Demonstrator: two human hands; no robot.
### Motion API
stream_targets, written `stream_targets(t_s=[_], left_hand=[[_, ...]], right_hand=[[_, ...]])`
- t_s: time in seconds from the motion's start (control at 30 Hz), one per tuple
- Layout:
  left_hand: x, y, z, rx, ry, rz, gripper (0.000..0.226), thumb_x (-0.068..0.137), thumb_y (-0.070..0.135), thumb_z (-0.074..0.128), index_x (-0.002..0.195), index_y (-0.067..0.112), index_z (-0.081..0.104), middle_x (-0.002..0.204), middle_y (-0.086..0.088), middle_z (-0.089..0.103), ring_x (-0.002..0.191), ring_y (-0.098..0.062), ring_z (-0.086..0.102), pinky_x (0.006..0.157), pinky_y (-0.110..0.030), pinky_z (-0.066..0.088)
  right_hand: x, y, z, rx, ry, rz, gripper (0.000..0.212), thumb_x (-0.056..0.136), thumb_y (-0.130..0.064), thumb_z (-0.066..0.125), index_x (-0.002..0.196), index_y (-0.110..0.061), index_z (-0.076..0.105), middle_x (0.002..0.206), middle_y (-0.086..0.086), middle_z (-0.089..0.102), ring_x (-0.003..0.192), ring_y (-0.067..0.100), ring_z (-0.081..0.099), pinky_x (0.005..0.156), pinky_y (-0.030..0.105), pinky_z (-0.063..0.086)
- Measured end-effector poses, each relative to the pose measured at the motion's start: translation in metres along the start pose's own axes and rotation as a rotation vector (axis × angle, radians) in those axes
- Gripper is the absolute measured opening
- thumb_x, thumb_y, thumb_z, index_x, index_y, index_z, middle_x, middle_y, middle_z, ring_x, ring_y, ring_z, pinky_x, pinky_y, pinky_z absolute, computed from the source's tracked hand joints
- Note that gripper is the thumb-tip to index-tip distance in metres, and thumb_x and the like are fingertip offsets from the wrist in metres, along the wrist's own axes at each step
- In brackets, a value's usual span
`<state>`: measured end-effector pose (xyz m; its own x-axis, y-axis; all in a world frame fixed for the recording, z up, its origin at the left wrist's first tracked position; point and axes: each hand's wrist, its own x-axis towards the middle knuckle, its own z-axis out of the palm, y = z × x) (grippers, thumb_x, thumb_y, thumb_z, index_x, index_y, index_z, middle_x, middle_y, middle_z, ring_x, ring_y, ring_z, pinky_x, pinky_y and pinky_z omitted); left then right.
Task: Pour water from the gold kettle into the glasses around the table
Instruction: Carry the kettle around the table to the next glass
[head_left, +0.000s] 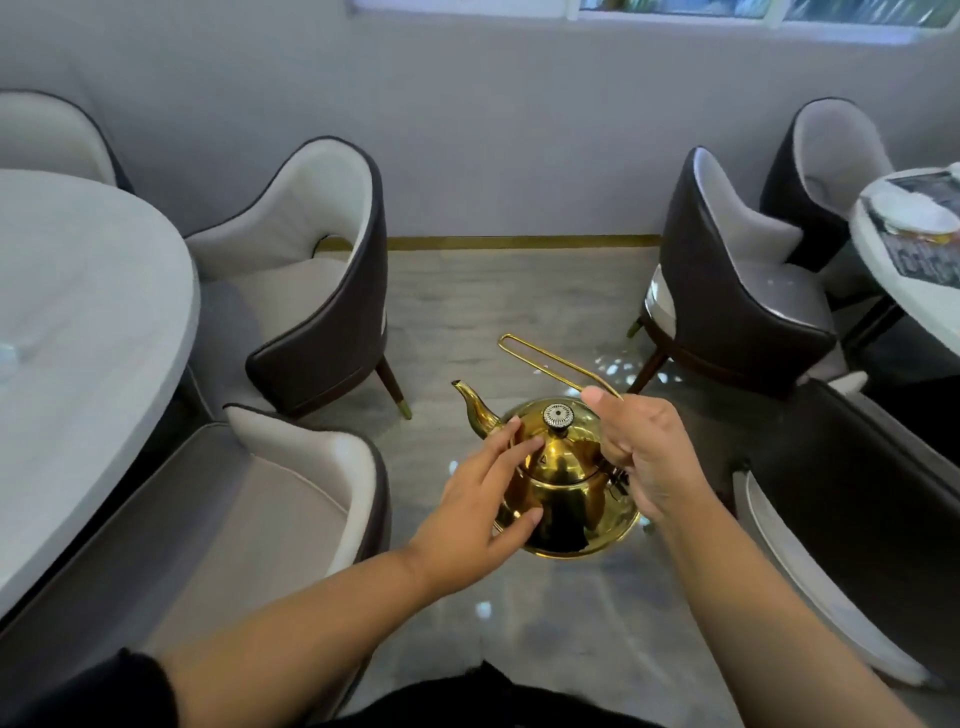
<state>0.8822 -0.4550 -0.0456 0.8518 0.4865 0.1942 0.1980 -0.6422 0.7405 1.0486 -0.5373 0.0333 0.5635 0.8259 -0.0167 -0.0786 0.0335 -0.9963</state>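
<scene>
Person is standing in the aisle between two benches, looking down at both bare forearms. The gold kettle (566, 501) is hanging in the air over the grey floor (493, 312), touching neither bench, held just in front of the body. The right hand (647, 460) is curling its fingers round the base of the thin wire handle (545, 358), thumb pointing up; the handle's loop is sticking out past the hand, away from the person. The left hand (480, 501) is lying spread against the kettle's left side, fingers straight, fingertips touching the shoulder by the lid and thumb pressing lower on the body. The spout (472, 408) is pointing up and to the left. The lid is sitting in place, its patterned knob (558, 415) facing up. The pale round bench (88, 312) is filling the left side, with two grey-and-dark chairs (311, 291) drawn up beside it. A second bench (930, 317) is showing at the right edge, carrying a white plate (914, 210) on a dark mat, with more chairs of the same kind around it. Glasses cannot be made out clearly on either bench.
</scene>
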Motion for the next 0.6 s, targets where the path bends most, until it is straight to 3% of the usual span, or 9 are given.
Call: stream_targets(t_s=[0.2, 0.37, 0.6], left_hand=[[0.085, -0.023, -0.010, 0.037, 0.091, -0.070, 0.061, 0.089, 0.049, 0.048, 0.142, 0.038, 0.022, 0.155, 0.013, 0.009, 0.143, -0.008, 0.013, 0.113, -0.047, 0.027], [0.152, -0.053, -0.029, 0.137, 0.206, -0.136, 0.064, 0.087, 0.048, 0.054, 0.141, 0.033, 0.025, 0.155, 0.008, 0.013, 0.143, -0.010, 0.012, 0.114, -0.047, 0.025], [0.213, -0.089, -0.061, 0.143, 0.391, -0.324, 0.063, 0.088, 0.047, 0.054, 0.141, 0.040, 0.020, 0.155, 0.014, 0.007, 0.145, -0.014, 0.010, 0.113, -0.052, 0.026]], right_hand=[[0.110, -0.007, -0.012, 0.031, -0.127, 0.008, 0.054, 0.064, -0.043, 0.072, 0.037, -0.024, 0.029, 0.036, -0.010, 0.023, 0.038, 0.010, 0.015, 0.054, 0.034, 0.016], [0.209, -0.013, -0.005, 0.003, -0.327, 0.007, 0.053, 0.062, -0.042, 0.073, 0.036, -0.024, 0.031, 0.036, -0.011, 0.023, 0.038, 0.009, 0.016, 0.046, 0.019, 0.024], [0.329, -0.019, 0.040, -0.028, -0.615, 0.033, 0.049, 0.063, -0.042, 0.072, 0.036, -0.022, 0.036, 0.036, -0.011, 0.028, 0.038, 0.008, 0.018, 0.047, 0.024, 0.020]])
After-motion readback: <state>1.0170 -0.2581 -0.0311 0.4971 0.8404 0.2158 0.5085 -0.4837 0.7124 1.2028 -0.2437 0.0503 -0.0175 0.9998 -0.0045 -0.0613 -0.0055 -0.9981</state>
